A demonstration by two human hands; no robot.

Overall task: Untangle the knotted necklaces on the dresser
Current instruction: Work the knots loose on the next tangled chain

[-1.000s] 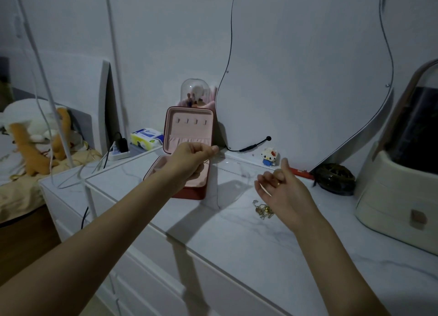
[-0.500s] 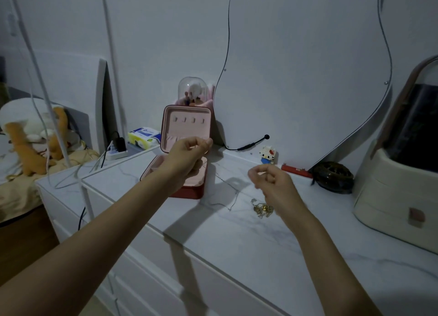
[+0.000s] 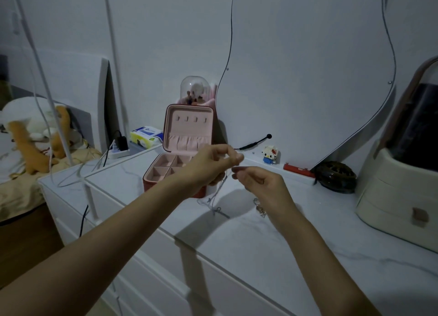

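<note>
Here, open jewelry box (image 3: 180, 154) compartments look empty; both hands pinch necklace (image 3: 216, 196).

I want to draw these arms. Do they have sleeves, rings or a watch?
No sleeves show: both arms are bare right to the picture's edge. The left hand and right hand show no watch, bracelet or gloves. No ring shows either, though the light is dim.
</note>
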